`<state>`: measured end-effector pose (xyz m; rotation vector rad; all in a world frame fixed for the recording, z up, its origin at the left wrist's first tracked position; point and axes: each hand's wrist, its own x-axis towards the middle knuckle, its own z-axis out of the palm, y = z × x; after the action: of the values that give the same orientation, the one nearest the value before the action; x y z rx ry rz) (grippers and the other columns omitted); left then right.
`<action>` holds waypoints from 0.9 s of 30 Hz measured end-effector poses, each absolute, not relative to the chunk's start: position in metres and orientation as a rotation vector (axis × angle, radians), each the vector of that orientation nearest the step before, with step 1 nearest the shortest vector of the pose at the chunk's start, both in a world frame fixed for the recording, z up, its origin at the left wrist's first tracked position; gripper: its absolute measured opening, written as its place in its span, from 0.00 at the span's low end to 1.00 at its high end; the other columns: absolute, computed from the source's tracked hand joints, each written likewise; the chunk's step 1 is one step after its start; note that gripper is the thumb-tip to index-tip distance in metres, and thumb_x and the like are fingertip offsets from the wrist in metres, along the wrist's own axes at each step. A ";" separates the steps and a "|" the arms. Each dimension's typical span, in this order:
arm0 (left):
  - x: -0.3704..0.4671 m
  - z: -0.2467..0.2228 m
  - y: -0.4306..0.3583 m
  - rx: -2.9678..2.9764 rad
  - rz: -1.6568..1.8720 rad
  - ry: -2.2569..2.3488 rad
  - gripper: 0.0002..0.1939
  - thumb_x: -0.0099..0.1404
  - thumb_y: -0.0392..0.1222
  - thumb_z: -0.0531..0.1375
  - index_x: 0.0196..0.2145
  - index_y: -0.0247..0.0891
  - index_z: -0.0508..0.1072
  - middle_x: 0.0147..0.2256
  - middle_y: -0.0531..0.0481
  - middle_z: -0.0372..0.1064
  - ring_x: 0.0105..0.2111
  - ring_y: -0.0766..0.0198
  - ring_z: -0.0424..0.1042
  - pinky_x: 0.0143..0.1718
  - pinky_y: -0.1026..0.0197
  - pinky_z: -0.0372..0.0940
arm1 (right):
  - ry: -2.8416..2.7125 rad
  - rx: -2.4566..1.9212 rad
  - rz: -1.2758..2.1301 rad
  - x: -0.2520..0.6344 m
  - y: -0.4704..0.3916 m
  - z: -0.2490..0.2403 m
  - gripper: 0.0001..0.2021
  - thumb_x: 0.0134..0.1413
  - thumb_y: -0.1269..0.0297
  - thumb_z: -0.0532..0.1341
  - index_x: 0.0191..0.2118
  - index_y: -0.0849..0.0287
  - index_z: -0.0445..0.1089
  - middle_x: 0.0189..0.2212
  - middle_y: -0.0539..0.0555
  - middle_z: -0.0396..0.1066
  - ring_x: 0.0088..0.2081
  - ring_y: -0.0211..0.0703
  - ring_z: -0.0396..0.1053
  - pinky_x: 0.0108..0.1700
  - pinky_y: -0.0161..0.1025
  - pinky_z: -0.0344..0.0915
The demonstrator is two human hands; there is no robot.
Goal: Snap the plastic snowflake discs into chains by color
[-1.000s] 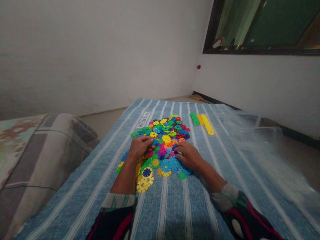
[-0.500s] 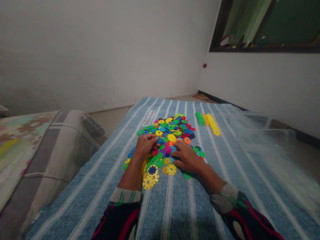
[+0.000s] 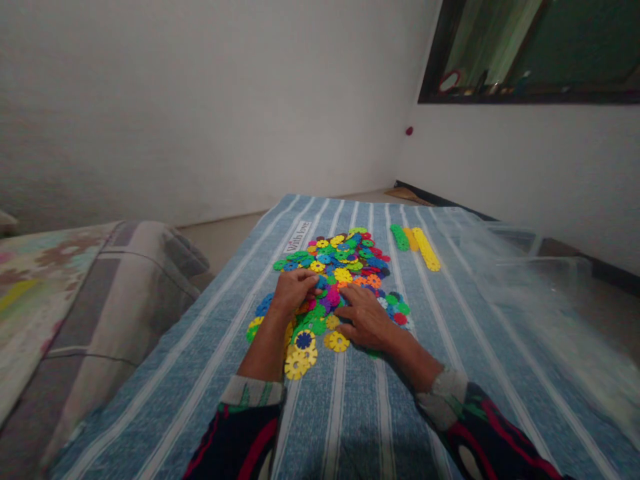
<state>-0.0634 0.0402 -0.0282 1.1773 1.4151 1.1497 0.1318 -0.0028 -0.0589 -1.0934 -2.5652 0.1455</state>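
A heap of colourful notched plastic discs [image 3: 343, 274] lies across the middle of the striped cloth. At the heap's left side, my left hand [image 3: 293, 291] pinches a blue notched disc [image 3: 321, 283] between thumb and fingers. My right hand [image 3: 367, 317] rests over the right part of the heap, fingers spread, touching discs. Beneath its fingertips, a pink disc [image 3: 333, 296] and purple discs show. Closer to me lie yellow discs [image 3: 297, 364], a dark blue one [image 3: 305, 340] and a yellow disc [image 3: 339, 342] beside my right thumb.
Linked strips of discs, one green [image 3: 399, 237], one orange [image 3: 411, 239] and one yellow [image 3: 427, 250], lie at the back right. Clear plastic containers [image 3: 540, 280] stand along the right edge of the striped cloth [image 3: 200, 400]. A draped bed [image 3: 130, 293] is to the left.
My right hand has slid a little left and toward me over the discs, uncovering a red and some blue ones on its right. My left hand stays nearly still with the blue disc.
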 end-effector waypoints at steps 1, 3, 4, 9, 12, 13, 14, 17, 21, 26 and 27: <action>-0.063 -0.028 0.040 1.177 1.148 1.417 0.14 0.44 0.45 0.67 0.27 0.35 0.72 0.17 0.55 0.71 0.19 0.65 0.72 0.21 0.66 0.65 | -2.567 -1.095 0.150 0.133 -0.002 -0.058 0.13 0.53 0.61 0.64 0.44 0.57 0.76 0.56 0.61 0.59 0.60 0.56 0.52 0.59 0.54 0.51; -0.063 -0.028 0.040 1.178 1.149 1.421 0.14 0.44 0.45 0.67 0.27 0.35 0.72 0.17 0.55 0.71 0.19 0.65 0.72 0.20 0.66 0.64 | -2.560 -1.104 0.149 0.138 0.001 -0.057 0.13 0.53 0.63 0.64 0.45 0.56 0.75 0.57 0.61 0.59 0.60 0.56 0.52 0.60 0.54 0.50; -0.063 -0.028 0.040 1.180 1.151 1.421 0.14 0.44 0.45 0.67 0.27 0.35 0.72 0.17 0.54 0.71 0.19 0.65 0.72 0.20 0.66 0.64 | -2.549 -1.114 0.147 0.141 0.003 -0.057 0.13 0.53 0.64 0.64 0.46 0.56 0.75 0.56 0.61 0.59 0.59 0.55 0.53 0.60 0.54 0.50; -0.061 -0.026 0.040 1.202 1.136 1.418 0.14 0.43 0.46 0.67 0.26 0.35 0.72 0.17 0.54 0.71 0.20 0.63 0.73 0.20 0.66 0.63 | -2.443 -1.185 0.156 0.157 0.019 -0.059 0.09 0.55 0.66 0.63 0.42 0.54 0.76 0.50 0.59 0.63 0.55 0.54 0.57 0.57 0.51 0.55; -0.061 -0.027 0.039 1.204 1.119 1.427 0.15 0.43 0.47 0.66 0.26 0.35 0.72 0.17 0.54 0.71 0.20 0.63 0.72 0.19 0.66 0.63 | -2.410 -1.177 0.149 0.160 0.022 -0.060 0.08 0.57 0.66 0.61 0.41 0.54 0.77 0.48 0.59 0.64 0.53 0.53 0.58 0.54 0.50 0.56; -0.061 -0.027 0.039 1.206 1.119 1.429 0.15 0.43 0.48 0.66 0.26 0.36 0.72 0.17 0.54 0.71 0.20 0.63 0.72 0.19 0.66 0.63 | -2.414 -1.158 0.140 0.160 0.021 -0.061 0.08 0.57 0.65 0.61 0.40 0.54 0.77 0.48 0.59 0.64 0.53 0.54 0.58 0.54 0.50 0.56; -0.061 -0.028 0.039 1.209 1.117 1.430 0.15 0.43 0.48 0.66 0.26 0.36 0.72 0.17 0.54 0.71 0.20 0.63 0.72 0.19 0.66 0.63 | -2.424 -1.133 0.131 0.158 0.019 -0.061 0.08 0.56 0.64 0.62 0.40 0.54 0.77 0.48 0.59 0.63 0.54 0.54 0.57 0.55 0.51 0.55; -0.061 -0.029 0.039 1.220 1.114 1.432 0.14 0.44 0.48 0.66 0.26 0.36 0.72 0.17 0.54 0.71 0.19 0.64 0.72 0.19 0.66 0.63 | -2.470 -1.073 0.116 0.150 0.014 -0.062 0.08 0.55 0.62 0.64 0.41 0.54 0.76 0.50 0.58 0.62 0.56 0.54 0.55 0.57 0.52 0.53; -0.060 -0.028 0.039 1.224 1.101 1.448 0.14 0.45 0.48 0.66 0.26 0.36 0.72 0.17 0.53 0.71 0.19 0.64 0.71 0.19 0.66 0.62 | -2.513 -1.123 0.115 0.146 0.011 -0.061 0.07 0.54 0.62 0.64 0.38 0.56 0.76 0.48 0.58 0.63 0.54 0.52 0.55 0.56 0.50 0.54; -0.059 -0.027 0.039 1.242 1.103 1.438 0.15 0.44 0.49 0.67 0.25 0.36 0.72 0.18 0.53 0.71 0.21 0.62 0.74 0.19 0.67 0.62 | -2.511 -1.197 0.084 0.149 0.014 -0.058 0.07 0.55 0.64 0.61 0.35 0.59 0.75 0.47 0.60 0.63 0.53 0.53 0.55 0.55 0.50 0.54; -0.058 -0.027 0.039 1.246 1.096 1.441 0.15 0.44 0.49 0.67 0.25 0.36 0.72 0.18 0.53 0.71 0.21 0.62 0.73 0.18 0.67 0.61 | -2.523 -1.206 0.074 0.148 0.013 -0.058 0.07 0.55 0.65 0.61 0.35 0.60 0.75 0.46 0.60 0.63 0.52 0.53 0.55 0.54 0.50 0.54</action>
<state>-0.0583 0.0386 -0.0269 1.2464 1.4406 1.0959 0.1483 0.0134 -0.0581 -1.2063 -2.5226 0.0743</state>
